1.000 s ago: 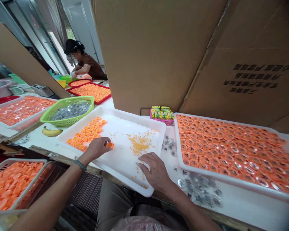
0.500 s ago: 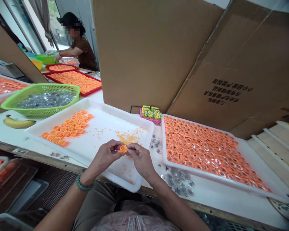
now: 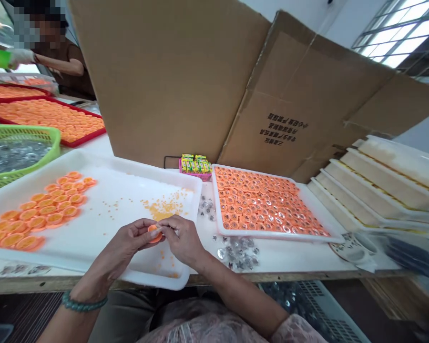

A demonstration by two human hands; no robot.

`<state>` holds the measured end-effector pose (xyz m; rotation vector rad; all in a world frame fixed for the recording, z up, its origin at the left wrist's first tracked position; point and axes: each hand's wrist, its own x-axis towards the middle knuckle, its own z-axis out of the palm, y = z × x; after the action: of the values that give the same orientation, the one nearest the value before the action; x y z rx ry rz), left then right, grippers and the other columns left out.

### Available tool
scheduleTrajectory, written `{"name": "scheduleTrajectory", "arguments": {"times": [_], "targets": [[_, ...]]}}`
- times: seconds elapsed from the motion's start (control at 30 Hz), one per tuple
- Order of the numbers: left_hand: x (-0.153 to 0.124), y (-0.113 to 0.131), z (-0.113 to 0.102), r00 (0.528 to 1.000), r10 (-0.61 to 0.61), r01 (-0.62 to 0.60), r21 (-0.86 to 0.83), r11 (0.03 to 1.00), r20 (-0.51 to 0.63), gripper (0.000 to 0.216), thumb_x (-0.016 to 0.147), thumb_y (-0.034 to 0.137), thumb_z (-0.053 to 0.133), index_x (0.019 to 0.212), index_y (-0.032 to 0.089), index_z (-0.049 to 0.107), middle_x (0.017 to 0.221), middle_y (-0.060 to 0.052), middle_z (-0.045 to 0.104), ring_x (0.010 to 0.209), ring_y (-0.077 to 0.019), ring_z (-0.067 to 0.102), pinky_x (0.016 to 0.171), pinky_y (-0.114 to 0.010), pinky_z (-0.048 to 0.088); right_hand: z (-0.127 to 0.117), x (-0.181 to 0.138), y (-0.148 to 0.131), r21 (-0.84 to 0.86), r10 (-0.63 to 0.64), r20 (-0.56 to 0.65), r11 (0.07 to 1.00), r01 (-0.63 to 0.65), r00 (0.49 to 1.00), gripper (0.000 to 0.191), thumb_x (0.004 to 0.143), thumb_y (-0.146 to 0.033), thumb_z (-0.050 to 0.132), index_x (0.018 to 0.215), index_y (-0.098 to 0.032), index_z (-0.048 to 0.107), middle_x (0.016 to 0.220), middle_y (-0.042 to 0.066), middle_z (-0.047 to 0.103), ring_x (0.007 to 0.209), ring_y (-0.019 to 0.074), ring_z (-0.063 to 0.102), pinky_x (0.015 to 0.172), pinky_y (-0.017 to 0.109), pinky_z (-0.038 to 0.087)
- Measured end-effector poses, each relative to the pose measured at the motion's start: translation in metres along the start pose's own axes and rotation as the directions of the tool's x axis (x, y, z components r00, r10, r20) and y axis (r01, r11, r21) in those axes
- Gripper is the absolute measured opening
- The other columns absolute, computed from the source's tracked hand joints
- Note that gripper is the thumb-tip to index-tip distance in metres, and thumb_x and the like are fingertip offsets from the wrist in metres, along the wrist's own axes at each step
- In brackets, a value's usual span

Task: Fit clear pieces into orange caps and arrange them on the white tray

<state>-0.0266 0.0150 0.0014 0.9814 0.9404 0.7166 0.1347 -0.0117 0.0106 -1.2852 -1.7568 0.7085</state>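
Observation:
A small round orange plastic cup point(image 3: 154, 234) is pinched between the thumb and fingers of my left hand point(image 3: 128, 240). My right hand point(image 3: 184, 240) is closed, its thumb and fingertips together at the cup's upper edge; whatever they grip is too small or hidden. Both hands are over the front right part of a white tray point(image 3: 110, 166). Just behind them, small yellow-orange bits point(image 3: 164, 206) are spread on the tray. Similar orange cups point(image 3: 43, 207) with yellowish insides sit in rows at the tray's left.
To the right, a second white tray point(image 3: 277, 233) holds rows of orange discs. Small clear pieces point(image 3: 239, 252) lie before it. A pink basket point(image 3: 196, 175) of yellow-green packets, a cardboard wall point(image 3: 186, 85), stacked trays point(image 3: 379, 186), a green basket point(image 3: 39, 164) and a co-worker point(image 3: 64, 62) surround this.
The view has swung right, bringing the stacked trays and a window into sight. My right fingers have shifted onto the cup's upper edge, and the cup has tilted. The co-worker's arm is now stretched out.

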Motion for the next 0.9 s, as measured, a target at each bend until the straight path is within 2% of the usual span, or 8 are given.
{"name": "scheduleTrajectory", "arguments": {"times": [0.1, 0.2, 0.3, 0.4, 0.5, 0.63, 0.77, 0.9], "targets": [[0.001, -0.002, 0.000, 1.000, 0.004, -0.004, 0.010, 1.000, -0.022, 0.036, 0.064, 0.033, 0.076, 0.093, 0.017, 0.062, 0.089, -0.005, 0.069, 0.085, -0.0179, 0.062, 0.082, -0.031, 0.046, -0.011, -0.013, 0.007, -0.053, -0.031, -0.040, 0.998, 0.029, 0.999, 0.022, 0.088, -0.020, 0.046, 0.101, -0.023, 0.063, 0.096, 0.002, 0.067, 0.089, 0.0140, 0.061, 0.081, 0.026, 0.047], [0.002, -0.002, 0.001, 0.999, -0.011, 0.013, 0.041, 0.999, -0.047, 0.042, 0.061, 0.034, 0.077, 0.095, 0.016, 0.061, 0.088, -0.007, 0.069, 0.086, -0.0199, 0.063, 0.085, -0.034, 0.045, -0.032, -0.024, 0.027, -0.255, 0.006, -0.161, 0.966, -0.047, 0.987, 0.026, 0.090, -0.019, 0.040, 0.106, -0.020, 0.060, 0.101, 0.006, 0.065, 0.092, 0.0170, 0.060, 0.084, 0.029, 0.047], [0.003, -0.001, 0.002, 0.999, -0.020, 0.022, 0.026, 0.999, -0.049, 0.046, 0.060, 0.034, 0.078, 0.098, 0.016, 0.061, 0.089, -0.006, 0.068, 0.086, -0.0215, 0.063, 0.089, -0.037, 0.043, -0.045, -0.020, 0.052, -0.568, 0.124, -0.171, 0.798, -0.201, 0.977, 0.034, 0.085, -0.006, 0.036, 0.111, -0.015, 0.056, 0.100, 0.011, 0.064, 0.092, 0.0198, 0.059, 0.081, 0.030, 0.047], [0.005, -0.001, 0.001, 0.998, -0.006, 0.005, -0.011, 1.000, -0.058, 0.049, 0.062, 0.033, 0.076, 0.105, 0.016, 0.059, 0.093, -0.005, 0.067, 0.087, -0.0201, 0.063, 0.089, -0.035, 0.043, -0.043, -0.007, 0.072, -0.765, 0.240, -0.121, 0.596, -0.244, 0.963, 0.036, 0.081, -0.001, 0.037, 0.110, -0.011, 0.055, 0.101, 0.013, 0.061, 0.091, 0.0214, 0.057, 0.079, 0.031, 0.046], [0.005, 0.000, 0.000, 0.997, 0.006, -0.007, -0.012, 1.000, -0.082, 0.045, 0.066, 0.032, 0.074, 0.105, 0.016, 0.060, 0.090, -0.004, 0.066, 0.082, -0.0168, 0.062, 0.080, -0.028, 0.045, -0.030, 0.000, 0.084, -0.805, 0.267, -0.109, 0.542, -0.242, 0.958, 0.030, 0.084, -0.004, 0.037, 0.107, -0.011, 0.056, 0.104, 0.015, 0.060, 0.095, 0.0235, 0.055, 0.080, 0.034, 0.045], [0.005, 0.000, -0.001, 0.987, 0.051, -0.047, 0.026, 0.999, -0.156, 0.032, 0.067, 0.028, 0.074, 0.095, 0.016, 0.063, 0.078, -0.001, 0.064, 0.070, -0.0110, 0.058, 0.062, -0.019, 0.043, -0.018, -0.012, 0.091, -0.838, 0.306, -0.075, 0.496, -0.226, 0.949, 0.027, 0.084, -0.004, 0.039, 0.101, -0.008, 0.059, 0.095, 0.016, 0.061, 0.090, 0.0234, 0.054, 0.076, 0.034, 0.043], [0.005, 0.001, 0.000, 0.987, 0.059, -0.077, -0.116, 0.990, -0.151, 0.030, 0.065, 0.024, 0.076, 0.092, 0.016, 0.063, 0.082, -0.001, 0.065, 0.075, -0.0130, 0.062, 0.071, -0.022, 0.047, -0.018, -0.033, 0.090, -0.862, 0.311, -0.012, 0.478, -0.167, 0.950, 0.023, 0.081, -0.002, 0.042, 0.088, -0.008, 0.063, 0.090, 0.016, 0.060, 0.089, 0.0254, 0.053, 0.075, 0.035, 0.042], [0.004, 0.005, 0.004, 0.987, 0.066, -0.105, -0.270, 0.957, -0.150, 0.021, 0.071, 0.027, 0.070, 0.085, 0.013, 0.063, 0.083, -0.005, 0.067, 0.081, -0.0187, 0.065, 0.083, -0.031, 0.050, -0.020, -0.044, 0.086, -0.873, 0.283, 0.003, 0.468, -0.136, 0.959, 0.024, 0.081, -0.003, 0.043, 0.094, -0.012, 0.061, 0.094, 0.013, 0.059, 0.092, 0.0257, 0.051, 0.079, 0.035, 0.040]]}}
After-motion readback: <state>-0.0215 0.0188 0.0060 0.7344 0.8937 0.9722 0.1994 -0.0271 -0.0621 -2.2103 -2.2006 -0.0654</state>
